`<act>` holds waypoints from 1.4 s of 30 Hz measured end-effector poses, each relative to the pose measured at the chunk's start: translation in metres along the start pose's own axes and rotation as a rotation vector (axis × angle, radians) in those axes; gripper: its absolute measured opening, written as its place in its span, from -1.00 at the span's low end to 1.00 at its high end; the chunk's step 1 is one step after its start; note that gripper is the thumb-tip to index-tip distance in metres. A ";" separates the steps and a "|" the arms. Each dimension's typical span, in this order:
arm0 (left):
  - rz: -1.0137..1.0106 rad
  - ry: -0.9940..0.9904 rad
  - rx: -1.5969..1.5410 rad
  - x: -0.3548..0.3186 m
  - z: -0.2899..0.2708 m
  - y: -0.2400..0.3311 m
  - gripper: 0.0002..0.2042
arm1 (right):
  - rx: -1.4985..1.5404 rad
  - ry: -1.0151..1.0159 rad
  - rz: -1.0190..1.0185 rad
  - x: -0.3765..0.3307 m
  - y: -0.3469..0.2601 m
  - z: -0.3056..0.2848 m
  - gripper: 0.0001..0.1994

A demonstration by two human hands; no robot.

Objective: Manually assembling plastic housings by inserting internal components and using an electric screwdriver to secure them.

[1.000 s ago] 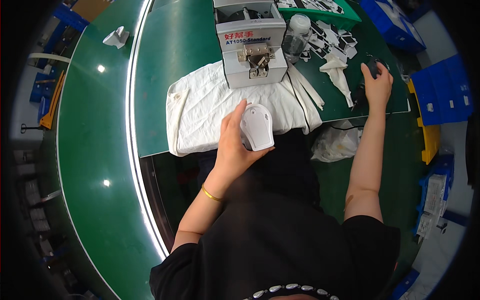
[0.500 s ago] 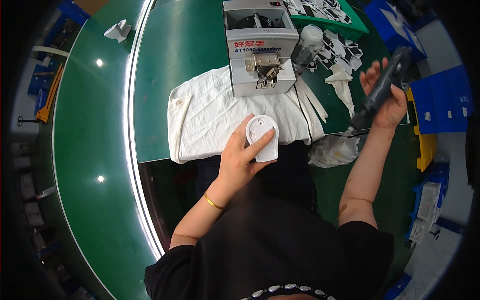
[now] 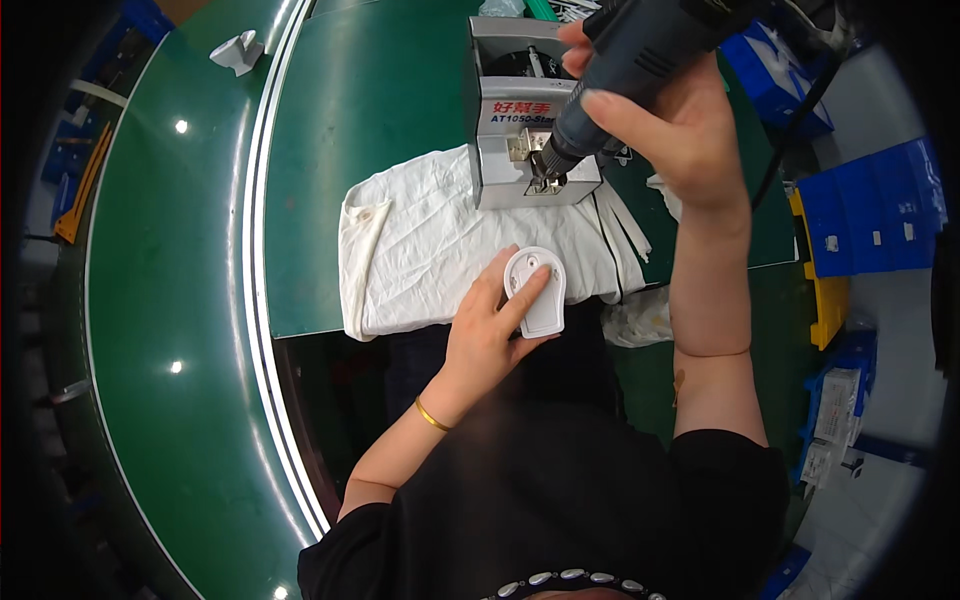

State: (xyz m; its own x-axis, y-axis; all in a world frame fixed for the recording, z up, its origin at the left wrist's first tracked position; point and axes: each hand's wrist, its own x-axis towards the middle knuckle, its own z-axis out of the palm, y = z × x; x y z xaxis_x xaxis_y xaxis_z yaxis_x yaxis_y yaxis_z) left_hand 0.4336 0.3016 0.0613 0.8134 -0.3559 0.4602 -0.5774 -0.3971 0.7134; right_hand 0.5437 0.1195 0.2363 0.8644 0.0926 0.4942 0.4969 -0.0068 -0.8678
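Observation:
My left hand (image 3: 484, 335) grips a white rounded plastic housing (image 3: 545, 305) over the near edge of a white cloth (image 3: 430, 250). The thumb presses on its recessed face, where a small hole shows. My right hand (image 3: 680, 130) is wrapped round a dark electric screwdriver (image 3: 625, 75), tilted with its nose down and to the left. That nose is at the front outlet of a grey screw feeder machine (image 3: 490, 150); its bit tip is hidden among the metal parts there.
On the far left of the green bench stands a white plastic piece (image 3: 237, 53), beyond a bright strip. Blue bins (image 3: 875, 210) line the right side, with a yellow one (image 3: 825, 305) beside them. A clear plastic bag (image 3: 638, 320) hangs below the bench edge.
My right hand has swung the electric screwdriver from the far right up and left to the screw feeder. My left hand keeps hold of the white housing, with little movement.

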 end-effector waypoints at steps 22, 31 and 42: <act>0.019 0.013 -0.015 -0.003 0.001 -0.004 -0.27 | -0.110 -0.055 -0.103 -0.061 -0.012 0.025 -0.51; 0.038 0.020 -0.039 -0.002 0.002 -0.004 -0.25 | -0.280 -0.121 -0.137 -0.069 -0.007 0.029 -0.51; 0.032 0.008 -0.031 -0.002 0.001 -0.006 -0.25 | -0.436 -0.187 -0.127 -0.066 -0.012 0.023 -0.51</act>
State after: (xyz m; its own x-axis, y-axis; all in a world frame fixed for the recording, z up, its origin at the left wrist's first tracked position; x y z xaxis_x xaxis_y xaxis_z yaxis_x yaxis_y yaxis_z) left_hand 0.4353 0.3043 0.0556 0.7949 -0.3613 0.4875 -0.6011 -0.3592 0.7139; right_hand 0.4785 0.1360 0.2132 0.7858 0.2966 0.5427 0.6183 -0.3960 -0.6789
